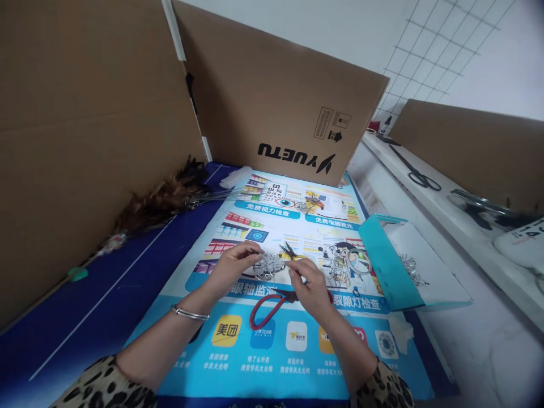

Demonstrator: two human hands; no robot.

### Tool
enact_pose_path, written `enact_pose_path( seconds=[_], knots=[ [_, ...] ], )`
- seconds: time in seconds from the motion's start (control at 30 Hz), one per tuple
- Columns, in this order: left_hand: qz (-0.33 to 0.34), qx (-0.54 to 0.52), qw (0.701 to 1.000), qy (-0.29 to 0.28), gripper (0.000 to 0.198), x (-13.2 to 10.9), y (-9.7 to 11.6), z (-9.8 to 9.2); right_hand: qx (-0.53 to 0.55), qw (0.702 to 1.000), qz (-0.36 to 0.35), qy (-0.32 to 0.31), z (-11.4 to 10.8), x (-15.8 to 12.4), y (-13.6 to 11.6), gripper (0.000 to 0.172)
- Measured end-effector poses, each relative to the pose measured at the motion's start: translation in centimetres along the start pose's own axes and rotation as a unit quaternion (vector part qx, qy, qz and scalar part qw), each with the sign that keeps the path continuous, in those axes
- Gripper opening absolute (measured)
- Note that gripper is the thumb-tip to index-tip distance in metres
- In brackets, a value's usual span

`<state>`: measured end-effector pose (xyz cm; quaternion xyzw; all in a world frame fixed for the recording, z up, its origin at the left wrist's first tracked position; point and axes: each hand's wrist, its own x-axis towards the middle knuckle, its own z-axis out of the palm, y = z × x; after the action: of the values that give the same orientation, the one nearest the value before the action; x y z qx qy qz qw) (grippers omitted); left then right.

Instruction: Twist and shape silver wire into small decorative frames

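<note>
Printed blue-and-white mat (pixel 238 388) over dark-blue table (pixel 97 317). Brown cardboard panels (pixel 255 96) wall left and far sides; white ledge (pixel 382 149) at right. Room to move opens toward near side. Tangled silver wire piece (pixel 268 269) mid-mat, between hands. Left hand (pixel 238 262) pinched tight on its edge; right hand (pixel 311 281) curled, fingertips together near its right end, hold unclear. In way: red-handled scissors (pixel 291 296) under right hand, dark pointed pliers (pixel 289 250) just beyond. Open teal box (pixel 378 255) right, brown feather bunch (pixel 155 201) left.
</note>
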<state>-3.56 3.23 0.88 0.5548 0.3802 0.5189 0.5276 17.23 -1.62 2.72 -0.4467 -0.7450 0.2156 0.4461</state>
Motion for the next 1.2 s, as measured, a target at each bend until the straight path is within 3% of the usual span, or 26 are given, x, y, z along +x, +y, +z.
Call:
enact_pose_path(
  seconds=[0.33, 0.67, 1.2],
  knots=[
    [-0.064, -0.099, 0.992, 0.049, 0.013, 0.1, -0.5, 0.1, 0.01, 1.0, -0.02, -0.001, 0.3, 0.0, -0.1, 0.024],
    [-0.077, -0.133, 0.986, 0.065, 0.012, -0.3, -0.6, 0.7, 0.005, 0.999, -0.038, -0.036, 1.0, -0.4, -0.2, 0.029],
    [-0.106, -0.172, 0.975, 0.087, 0.017, -0.6, -0.2, 1.0, -0.005, 0.998, -0.009, -0.055, 1.3, -0.4, -0.1, 0.03]
  ],
)
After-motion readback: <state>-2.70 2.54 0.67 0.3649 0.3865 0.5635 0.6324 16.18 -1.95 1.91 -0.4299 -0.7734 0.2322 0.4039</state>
